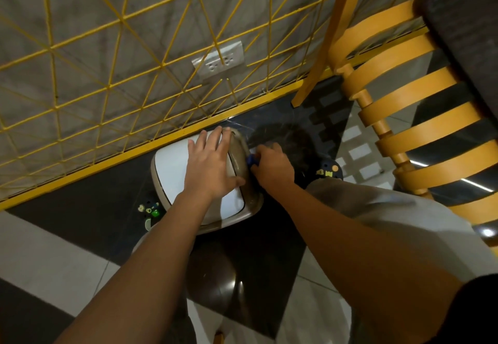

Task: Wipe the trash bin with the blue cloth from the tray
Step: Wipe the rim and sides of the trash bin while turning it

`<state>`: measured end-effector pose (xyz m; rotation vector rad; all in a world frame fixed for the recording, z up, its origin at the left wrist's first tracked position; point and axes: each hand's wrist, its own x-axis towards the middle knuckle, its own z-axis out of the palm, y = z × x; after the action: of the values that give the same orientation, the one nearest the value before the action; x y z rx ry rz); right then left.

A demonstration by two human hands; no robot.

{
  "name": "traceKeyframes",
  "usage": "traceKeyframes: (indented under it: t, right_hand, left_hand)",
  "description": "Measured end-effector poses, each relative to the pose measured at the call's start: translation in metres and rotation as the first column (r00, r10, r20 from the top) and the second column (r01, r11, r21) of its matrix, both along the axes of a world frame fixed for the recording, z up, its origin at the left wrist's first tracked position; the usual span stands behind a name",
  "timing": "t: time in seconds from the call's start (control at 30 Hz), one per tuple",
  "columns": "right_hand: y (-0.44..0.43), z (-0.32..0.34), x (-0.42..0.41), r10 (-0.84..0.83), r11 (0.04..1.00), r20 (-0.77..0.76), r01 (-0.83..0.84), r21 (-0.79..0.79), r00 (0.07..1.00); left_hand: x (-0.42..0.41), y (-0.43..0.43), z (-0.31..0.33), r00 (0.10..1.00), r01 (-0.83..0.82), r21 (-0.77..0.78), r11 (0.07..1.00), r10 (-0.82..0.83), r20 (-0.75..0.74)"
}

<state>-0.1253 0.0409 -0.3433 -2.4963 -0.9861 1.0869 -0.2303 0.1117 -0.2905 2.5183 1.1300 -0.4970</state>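
The trash bin (pixel 172 166) stands on the dark floor against the yellow wire fence; it has a white lid and a beige rim. My left hand (pixel 210 163) lies flat on the lid, fingers spread toward the far rim. My right hand (pixel 272 166) is closed around the blue cloth (pixel 252 161), of which only a small bunched bit shows, pressed against the bin's right side just under the rim. The bin's lower body is hidden below the lid. No tray is in view.
A yellow wire fence (pixel 107 74) with a wall socket (pixel 219 59) behind it runs along the far side. An orange slatted wooden chair (pixel 398 117) stands at the right. My decorated shoes (pixel 330 171) and knees flank the bin.
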Motion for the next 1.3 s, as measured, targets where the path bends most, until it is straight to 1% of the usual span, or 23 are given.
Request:
traceKeyframes:
  t: [0.2, 0.3, 0.43, 0.5, 0.57, 0.6, 0.63, 0.67, 0.7, 0.73, 0.77, 0.8, 0.87, 0.93, 0.97, 1.03, 1.1, 1.13, 1.17, 1.2, 1.23, 1.27, 1.3]
  right_hand:
    - [-0.038, 0.002, -0.031, -0.116, 0.992, 0.018, 0.117, -0.045, 0.993]
    - [-0.053, 0.007, -0.039, -0.139, 0.987, -0.013, 0.137, -0.088, 0.990]
    - [-0.061, 0.014, -0.035, -0.115, 0.984, -0.164, 0.090, -0.151, 0.980]
    - [-0.062, 0.018, -0.029, -0.177, 0.979, -0.272, 0.139, -0.151, 0.946]
    - [-0.063, 0.025, -0.022, -0.262, 0.965, -0.357, 0.231, -0.126, 0.897]
    - [-0.063, 0.029, -0.019, -0.288, 0.957, -0.388, 0.267, -0.108, 0.876]
    - [-0.063, 0.033, -0.016, -0.308, 0.950, -0.413, 0.300, -0.086, 0.857]
    - [-0.062, 0.037, -0.015, -0.330, 0.939, -0.438, 0.338, -0.062, 0.836]
    - [-0.062, 0.038, -0.014, -0.356, 0.924, -0.462, 0.381, -0.044, 0.812]
    - [-0.061, 0.041, -0.015, -0.385, 0.905, -0.488, 0.423, -0.033, 0.784]
    - [-0.061, 0.043, -0.016, -0.415, 0.883, -0.523, 0.468, -0.035, 0.745]
    - [-0.060, 0.046, -0.017, -0.448, 0.855, -0.573, 0.517, -0.050, 0.686]
    - [-0.058, 0.049, -0.018, -0.512, 0.783, -0.690, 0.608, -0.130, 0.512]
    - [-0.055, 0.050, -0.017, -0.577, 0.714, -0.739, 0.654, -0.250, 0.347]
    - [-0.055, 0.049, -0.016, -0.605, 0.687, -0.736, 0.666, -0.290, 0.304]
    - [-0.058, 0.045, -0.016, -0.621, 0.649, -0.738, 0.701, -0.294, 0.265]
    - [-0.061, 0.044, -0.018, -0.598, 0.599, -0.771, 0.761, -0.249, 0.219]
    - [-0.062, 0.045, -0.018, -0.572, 0.596, -0.792, 0.771, -0.222, 0.214]
    - [-0.063, 0.046, -0.019, -0.527, 0.628, -0.821, 0.751, -0.204, 0.218]
    - [-0.062, 0.049, -0.019, -0.459, 0.675, -0.868, 0.710, -0.200, 0.192]
    - [-0.061, 0.051, -0.021, -0.390, 0.714, -0.912, 0.667, -0.213, 0.126]
    - [-0.060, 0.056, -0.022, -0.342, 0.727, -0.939, 0.642, -0.241, 0.036]
    - [-0.059, 0.057, -0.022, -0.324, 0.719, -0.946, 0.643, -0.265, -0.027]
  left_hand:
    - [0.000, -0.001, 0.002, 1.000, -0.021, -0.022, 1.000, 0.021, -0.003]
    - [-0.001, -0.001, 0.003, 1.000, -0.011, -0.011, 1.000, 0.011, -0.012]
    - [-0.002, -0.001, 0.004, 0.998, 0.035, 0.002, 0.999, -0.035, -0.057]
    - [-0.003, -0.003, 0.005, 0.995, 0.062, 0.020, 0.998, -0.060, -0.078]
    - [-0.004, -0.008, 0.008, 0.996, 0.071, 0.052, 0.996, -0.068, -0.058]
    - [-0.004, -0.013, 0.010, 0.998, 0.060, 0.079, 0.995, -0.060, -0.010]
    - [-0.004, -0.021, 0.014, 0.996, 0.016, 0.106, 0.994, -0.025, 0.088]
    - [-0.004, -0.031, 0.017, 0.972, -0.075, 0.127, 0.989, 0.044, 0.229]
    - [-0.003, -0.043, 0.021, 0.915, -0.196, 0.132, 0.972, 0.133, 0.381]
    - [-0.003, -0.056, 0.024, 0.839, -0.316, 0.094, 0.944, 0.232, 0.492]
    - [-0.003, -0.069, 0.026, 0.779, -0.398, 0.010, 0.917, 0.332, 0.532]
    - [-0.003, -0.081, 0.027, 0.753, -0.448, -0.083, 0.890, 0.425, 0.502]
    - [-0.006, -0.099, 0.019, 0.735, -0.506, -0.258, 0.823, 0.568, 0.370]
    - [-0.009, -0.105, 0.016, 0.660, -0.564, -0.426, 0.708, 0.696, 0.284]
    - [-0.011, -0.106, 0.015, 0.615, -0.583, -0.477, 0.657, 0.741, 0.269]
    - [-0.015, -0.104, 0.016, 0.529, -0.606, -0.550, 0.575, 0.807, 0.261]
    - [-0.017, -0.101, 0.018, 0.373, -0.608, -0.661, 0.441, 0.893, 0.252]
    - [-0.017, -0.099, 0.019, 0.305, -0.607, -0.700, 0.376, 0.924, 0.232]
    - [-0.016, -0.098, 0.019, 0.268, -0.609, -0.720, 0.334, 0.940, 0.210]
    - [-0.014, -0.098, 0.020, 0.261, -0.612, -0.725, 0.318, 0.946, 0.194]
    - [-0.013, -0.099, 0.020, 0.276, -0.615, -0.717, 0.327, 0.942, 0.192]
    - [-0.012, -0.099, 0.021, 0.322, -0.617, -0.693, 0.373, 0.923, 0.211]
    - [-0.013, -0.099, 0.021, 0.401, -0.613, -0.647, 0.453, 0.884, 0.239]
